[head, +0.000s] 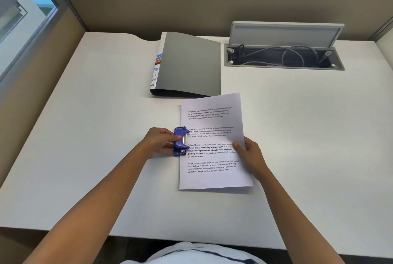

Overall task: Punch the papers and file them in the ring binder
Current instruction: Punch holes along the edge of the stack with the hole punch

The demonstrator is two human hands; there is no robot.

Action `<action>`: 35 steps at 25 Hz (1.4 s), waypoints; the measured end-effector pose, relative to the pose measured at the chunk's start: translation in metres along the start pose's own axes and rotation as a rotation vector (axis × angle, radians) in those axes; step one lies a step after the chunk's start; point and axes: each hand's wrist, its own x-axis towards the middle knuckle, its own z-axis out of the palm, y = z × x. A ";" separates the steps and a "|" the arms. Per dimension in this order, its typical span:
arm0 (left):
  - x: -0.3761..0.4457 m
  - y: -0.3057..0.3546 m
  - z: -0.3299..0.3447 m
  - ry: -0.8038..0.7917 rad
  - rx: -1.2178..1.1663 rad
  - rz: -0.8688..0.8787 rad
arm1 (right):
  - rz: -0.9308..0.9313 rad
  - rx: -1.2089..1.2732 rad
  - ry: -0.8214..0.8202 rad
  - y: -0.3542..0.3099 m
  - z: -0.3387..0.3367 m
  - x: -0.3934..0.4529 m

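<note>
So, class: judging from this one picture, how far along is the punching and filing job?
Done: the papers sit with their left edge in the blue hole punch. In hand: the left hand grips the punch while the right hand holds the sheets' right edge; whether holes are cut cannot be told. Left: the grey ring binder lies closed behind, so opening and filing remain.

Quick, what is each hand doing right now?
Left hand: grips the blue hole punch, which sits on the papers' left edge.
Right hand: holds the papers by their right edge, thumb on top.
</note>
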 end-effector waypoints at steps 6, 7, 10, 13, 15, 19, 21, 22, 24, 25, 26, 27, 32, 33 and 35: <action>0.000 0.000 0.001 0.008 0.005 -0.001 | -0.008 -0.012 0.014 -0.001 0.001 -0.003; 0.002 0.000 0.002 0.024 0.014 -0.008 | -0.004 -0.015 0.010 -0.001 0.001 -0.003; 0.010 0.002 0.007 0.156 0.160 0.006 | 0.025 -0.040 -0.002 -0.005 -0.001 -0.003; 0.028 0.008 0.020 0.313 0.217 0.130 | 0.035 -0.107 0.027 -0.012 -0.005 -0.003; 0.041 0.013 0.035 0.389 0.309 0.223 | 0.047 -0.113 0.070 -0.017 -0.007 -0.001; 0.052 0.013 0.061 0.530 0.538 0.372 | 0.071 -0.099 0.131 -0.021 -0.005 0.012; 0.057 0.007 0.066 0.551 0.599 0.422 | 0.094 -0.100 0.128 -0.020 -0.003 0.017; 0.059 0.005 0.068 0.560 0.608 0.436 | 0.096 -0.102 0.123 -0.019 -0.001 0.018; 0.062 0.004 0.068 0.567 0.608 0.445 | 0.083 -0.106 0.123 -0.017 0.001 0.018; 0.063 0.004 0.068 0.563 0.610 0.447 | 0.081 -0.103 0.127 -0.016 0.002 0.018; 0.064 0.004 0.068 0.562 0.615 0.458 | 0.087 -0.093 0.132 -0.014 0.003 0.017; 0.064 0.004 0.068 0.562 0.618 0.472 | 0.102 -0.077 0.135 -0.013 0.003 0.017; 0.066 -0.001 0.067 0.571 0.641 0.544 | 0.172 0.003 0.076 -0.007 0.000 0.025; 0.067 -0.002 0.066 0.572 0.644 0.551 | 0.181 0.015 0.064 -0.007 -0.001 0.027; 0.069 -0.005 0.065 0.573 0.639 0.554 | 0.193 0.035 0.052 -0.008 -0.001 0.028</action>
